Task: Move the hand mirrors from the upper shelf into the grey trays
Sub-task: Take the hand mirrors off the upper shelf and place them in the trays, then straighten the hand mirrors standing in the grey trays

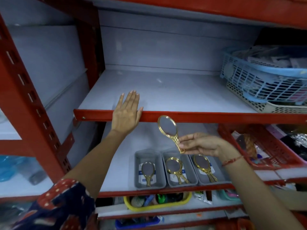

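Observation:
My right hand (pixel 201 144) grips a gold-framed hand mirror (pixel 168 127) by its handle, holding it upright in front of the upper shelf's red edge (pixel 199 116). My left hand (pixel 127 112) lies flat and open on that edge, holding nothing. The upper shelf shows no mirrors on its white surface. On the shelf below stand three grey trays side by side. The left tray (pixel 138 170) holds one gold mirror (pixel 147 171). The middle tray (pixel 166 171) holds stacked gold mirrors (pixel 174 166). The right tray (pixel 219 173) also holds gold mirrors (pixel 201 164).
Stacked blue and cream baskets (pixel 265 83) with packaged goods fill the upper shelf's right end. A red basket (pixel 272 150) sits right of the grey trays. A yellow bin (pixel 157 200) of combs stands one shelf lower. Red uprights (pixel 33 100) frame the left.

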Tool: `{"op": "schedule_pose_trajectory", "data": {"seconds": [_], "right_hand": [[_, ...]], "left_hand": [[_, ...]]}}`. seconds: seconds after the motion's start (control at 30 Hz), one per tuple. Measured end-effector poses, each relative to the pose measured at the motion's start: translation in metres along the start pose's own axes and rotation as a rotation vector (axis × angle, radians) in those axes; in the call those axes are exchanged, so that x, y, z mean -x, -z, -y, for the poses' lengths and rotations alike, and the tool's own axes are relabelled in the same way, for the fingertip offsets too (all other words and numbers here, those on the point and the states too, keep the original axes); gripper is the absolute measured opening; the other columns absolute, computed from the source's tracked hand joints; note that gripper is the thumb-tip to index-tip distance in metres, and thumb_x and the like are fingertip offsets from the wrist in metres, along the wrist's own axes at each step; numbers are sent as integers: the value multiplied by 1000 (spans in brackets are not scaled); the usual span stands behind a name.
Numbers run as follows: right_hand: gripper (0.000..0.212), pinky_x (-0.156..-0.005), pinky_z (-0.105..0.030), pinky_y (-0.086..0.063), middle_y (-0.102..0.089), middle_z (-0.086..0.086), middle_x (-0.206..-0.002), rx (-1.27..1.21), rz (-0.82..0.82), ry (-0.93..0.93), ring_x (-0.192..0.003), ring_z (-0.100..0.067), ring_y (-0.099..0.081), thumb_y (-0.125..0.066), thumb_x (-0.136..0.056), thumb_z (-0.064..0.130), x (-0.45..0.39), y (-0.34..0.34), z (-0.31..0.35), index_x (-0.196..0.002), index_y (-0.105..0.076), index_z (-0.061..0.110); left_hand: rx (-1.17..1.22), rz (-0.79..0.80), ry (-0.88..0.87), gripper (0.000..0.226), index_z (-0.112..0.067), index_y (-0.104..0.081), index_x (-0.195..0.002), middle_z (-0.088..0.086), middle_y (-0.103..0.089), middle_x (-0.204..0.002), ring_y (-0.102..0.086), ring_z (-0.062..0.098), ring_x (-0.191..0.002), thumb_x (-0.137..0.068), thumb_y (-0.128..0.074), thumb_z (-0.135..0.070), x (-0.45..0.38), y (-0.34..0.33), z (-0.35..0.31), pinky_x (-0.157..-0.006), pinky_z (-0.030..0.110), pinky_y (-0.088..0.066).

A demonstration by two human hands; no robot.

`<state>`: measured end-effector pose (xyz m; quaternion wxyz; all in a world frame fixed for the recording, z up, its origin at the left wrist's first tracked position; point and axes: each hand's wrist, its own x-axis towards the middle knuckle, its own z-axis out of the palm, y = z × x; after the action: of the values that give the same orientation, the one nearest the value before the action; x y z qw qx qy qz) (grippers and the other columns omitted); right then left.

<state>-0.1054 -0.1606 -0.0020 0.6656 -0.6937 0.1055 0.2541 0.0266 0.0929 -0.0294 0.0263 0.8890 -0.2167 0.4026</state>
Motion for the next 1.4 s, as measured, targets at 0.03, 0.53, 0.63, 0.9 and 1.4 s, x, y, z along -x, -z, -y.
{"op": "schedule_pose_trajectory", "data": {"seconds": [0.03, 0.53, 0.63, 0.9, 1.4], "right_hand": [[21, -72, -24, -61, -77, -5, -81, -7, 13, -34, -75, -14, -74, -59, -82, -9, -7, -2, -13, -96, -66, 6], [34, -69, -26, -61, -71, -14, -87, 67, -267, -322, -76, -17, -72, -72, -74, -6, -137, -68, -133, -106, -61, -8], [10, -74, -27, -61, -67, -9, -74, 141, -326, -353, -73, -17, -69, -70, -77, -4, -143, -77, -136, -78, -61, -1], [14, -40, -5, -36, -66, -8, -101, 581, -373, -286, -79, -16, -61, -53, -91, 12, -155, -84, -152, -77, -54, 11], [31, -59, -21, -41, -52, 3, -72, 704, -314, -227, -65, -11, -51, -45, -94, 15, -158, -90, -150, -63, -46, 18]], "left_hand": [[1, 2, 3, 57, 2, -53, -134, 17, -58, -136, -53, 27, -130, -102, -20, -33, 1, -1, 0, -115, 42, -26], [44, 50, 57, 62, -11, -15, -153, 11, -19, -161, -12, 25, -150, -99, -24, -41, 44, -13, -20, -120, 53, -7], [117, 95, 35, 68, -15, 6, -153, 8, 11, -163, 9, 21, -150, -98, -23, -41, 69, -28, -26, -120, 53, -2], [1083, 660, 777, 67, -26, -14, -153, 1, -23, -160, -22, 18, -148, -93, -16, -58, 165, -52, -87, -119, 27, -17], [1349, 927, 1406, 143, -17, -37, -147, 12, -47, -147, -45, 27, -135, -35, -20, -105, 205, -124, -103, -117, 47, -33]]}}
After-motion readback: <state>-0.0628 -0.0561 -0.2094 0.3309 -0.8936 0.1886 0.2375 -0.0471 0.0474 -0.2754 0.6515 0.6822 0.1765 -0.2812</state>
